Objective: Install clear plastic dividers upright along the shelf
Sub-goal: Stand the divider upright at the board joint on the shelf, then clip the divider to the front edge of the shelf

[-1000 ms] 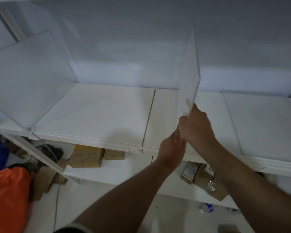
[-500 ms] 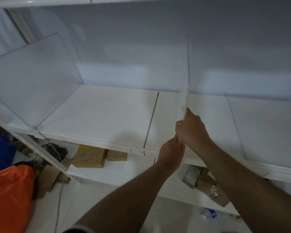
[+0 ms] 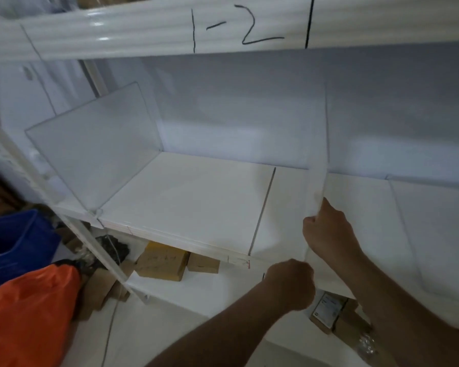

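Observation:
A clear plastic divider (image 3: 318, 144) stands upright on the white shelf (image 3: 196, 197), just right of a dark seam in the shelf board. My right hand (image 3: 329, 229) grips its near edge low down. My left hand (image 3: 293, 284) is closed at the divider's bottom front corner, by the shelf's front lip. Another clear divider (image 3: 96, 152) stands upright at the left end of the shelf. A third clear sheet (image 3: 440, 234) sits on the shelf at the right.
The beam above (image 3: 223, 25) is marked "1-2". Cardboard boxes (image 3: 162, 263) lie on the lower shelf. A blue bin (image 3: 13, 239) and an orange bag (image 3: 24, 313) are at the lower left. A white upright post (image 3: 90, 242) runs diagonally at left.
The divider has turned edge-on and come down toward the shelf. My left hand dropped to the front lip. My view has tilted up, showing the beam above.

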A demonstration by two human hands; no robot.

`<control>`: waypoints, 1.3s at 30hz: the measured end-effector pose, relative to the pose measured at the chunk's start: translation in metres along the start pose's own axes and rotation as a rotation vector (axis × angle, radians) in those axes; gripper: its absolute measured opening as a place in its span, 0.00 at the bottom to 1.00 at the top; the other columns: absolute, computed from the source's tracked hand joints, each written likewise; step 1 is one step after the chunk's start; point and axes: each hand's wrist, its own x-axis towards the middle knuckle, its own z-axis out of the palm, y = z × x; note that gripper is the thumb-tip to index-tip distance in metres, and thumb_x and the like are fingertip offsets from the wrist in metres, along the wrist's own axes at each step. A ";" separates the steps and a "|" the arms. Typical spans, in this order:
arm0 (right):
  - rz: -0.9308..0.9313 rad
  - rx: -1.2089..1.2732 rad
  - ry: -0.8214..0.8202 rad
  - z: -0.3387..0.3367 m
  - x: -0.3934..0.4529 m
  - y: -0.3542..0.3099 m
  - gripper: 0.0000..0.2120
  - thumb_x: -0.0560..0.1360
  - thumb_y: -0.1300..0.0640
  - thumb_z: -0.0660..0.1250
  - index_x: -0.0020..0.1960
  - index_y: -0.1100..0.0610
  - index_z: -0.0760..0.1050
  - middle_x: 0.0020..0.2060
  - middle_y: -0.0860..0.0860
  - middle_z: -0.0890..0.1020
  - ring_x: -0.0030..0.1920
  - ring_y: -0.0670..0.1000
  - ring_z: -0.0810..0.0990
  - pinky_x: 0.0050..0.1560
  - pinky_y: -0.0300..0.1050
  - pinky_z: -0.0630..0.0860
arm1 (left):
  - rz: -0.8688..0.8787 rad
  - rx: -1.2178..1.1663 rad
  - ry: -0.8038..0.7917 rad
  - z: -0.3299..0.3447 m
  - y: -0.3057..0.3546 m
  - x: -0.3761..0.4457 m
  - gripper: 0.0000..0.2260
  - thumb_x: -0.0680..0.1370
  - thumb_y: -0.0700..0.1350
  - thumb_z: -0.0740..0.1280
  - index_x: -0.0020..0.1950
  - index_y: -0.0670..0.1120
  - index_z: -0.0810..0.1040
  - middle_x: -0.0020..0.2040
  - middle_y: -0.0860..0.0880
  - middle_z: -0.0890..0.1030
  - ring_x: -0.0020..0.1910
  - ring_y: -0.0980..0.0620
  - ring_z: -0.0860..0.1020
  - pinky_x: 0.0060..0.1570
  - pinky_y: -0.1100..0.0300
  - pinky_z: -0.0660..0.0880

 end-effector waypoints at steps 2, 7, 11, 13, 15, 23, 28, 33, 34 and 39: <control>0.010 0.010 0.010 0.000 -0.001 0.003 0.26 0.79 0.60 0.56 0.77 0.58 0.56 0.61 0.61 0.78 0.54 0.58 0.80 0.53 0.47 0.77 | 0.056 -0.062 -0.015 -0.010 0.012 -0.001 0.09 0.80 0.40 0.57 0.44 0.38 0.74 0.35 0.44 0.74 0.35 0.47 0.76 0.39 0.55 0.75; -0.055 -0.014 -0.075 -0.010 -0.007 0.024 0.29 0.80 0.49 0.57 0.78 0.52 0.52 0.59 0.56 0.81 0.57 0.54 0.81 0.59 0.45 0.74 | 0.237 -0.133 0.121 0.002 0.021 0.025 0.10 0.74 0.42 0.69 0.53 0.39 0.80 0.46 0.42 0.85 0.38 0.53 0.82 0.42 0.64 0.78; -0.047 0.028 -0.183 -0.016 -0.015 0.059 0.30 0.79 0.42 0.59 0.77 0.49 0.56 0.69 0.55 0.74 0.68 0.53 0.74 0.69 0.47 0.68 | 0.120 -0.261 0.028 0.019 0.032 0.043 0.26 0.76 0.43 0.67 0.72 0.41 0.64 0.68 0.44 0.73 0.63 0.48 0.75 0.60 0.60 0.73; -0.026 0.059 -0.145 -0.025 -0.021 0.076 0.27 0.80 0.44 0.58 0.77 0.52 0.59 0.71 0.54 0.72 0.70 0.52 0.71 0.69 0.42 0.64 | 0.181 -0.157 0.104 0.026 0.038 0.057 0.30 0.77 0.49 0.62 0.75 0.39 0.57 0.74 0.41 0.63 0.74 0.43 0.62 0.72 0.50 0.62; 0.019 0.099 -0.106 -0.037 -0.023 0.096 0.26 0.81 0.45 0.56 0.77 0.53 0.60 0.73 0.53 0.69 0.72 0.51 0.68 0.70 0.41 0.61 | 0.162 -0.041 0.150 0.029 0.048 0.067 0.31 0.79 0.53 0.55 0.77 0.41 0.49 0.78 0.38 0.52 0.77 0.40 0.51 0.75 0.46 0.52; 0.285 0.215 0.011 -0.105 -0.013 0.235 0.25 0.81 0.47 0.57 0.76 0.55 0.61 0.73 0.55 0.68 0.70 0.54 0.69 0.65 0.40 0.62 | 0.030 -0.030 0.133 0.058 0.128 0.098 0.32 0.79 0.50 0.58 0.77 0.43 0.45 0.78 0.39 0.46 0.77 0.39 0.51 0.73 0.45 0.55; 0.499 0.110 0.029 -0.164 -0.015 0.333 0.26 0.79 0.52 0.59 0.75 0.59 0.61 0.71 0.57 0.69 0.68 0.58 0.70 0.66 0.46 0.66 | 0.001 0.013 0.004 0.100 0.198 0.125 0.33 0.79 0.54 0.58 0.77 0.45 0.45 0.79 0.41 0.46 0.76 0.40 0.53 0.72 0.46 0.58; 0.636 -0.079 0.028 -0.193 -0.012 0.397 0.22 0.76 0.52 0.59 0.66 0.63 0.69 0.63 0.61 0.75 0.62 0.62 0.73 0.58 0.49 0.68 | -0.070 0.156 -0.037 0.133 0.227 0.138 0.30 0.76 0.58 0.61 0.73 0.44 0.58 0.75 0.38 0.56 0.71 0.38 0.60 0.68 0.46 0.63; 0.648 -0.093 0.012 -0.195 -0.012 0.403 0.21 0.76 0.54 0.59 0.66 0.64 0.70 0.61 0.62 0.76 0.61 0.62 0.73 0.53 0.47 0.67 | -0.069 0.196 -0.028 0.138 0.228 0.138 0.30 0.76 0.58 0.62 0.71 0.43 0.60 0.74 0.38 0.58 0.70 0.38 0.61 0.67 0.45 0.64; 0.736 -0.070 0.088 -0.196 0.005 0.418 0.25 0.72 0.54 0.62 0.67 0.64 0.68 0.61 0.64 0.75 0.61 0.65 0.72 0.58 0.54 0.70 | -0.043 0.240 0.032 0.148 0.224 0.136 0.29 0.76 0.59 0.63 0.69 0.43 0.63 0.73 0.37 0.59 0.71 0.38 0.59 0.64 0.44 0.67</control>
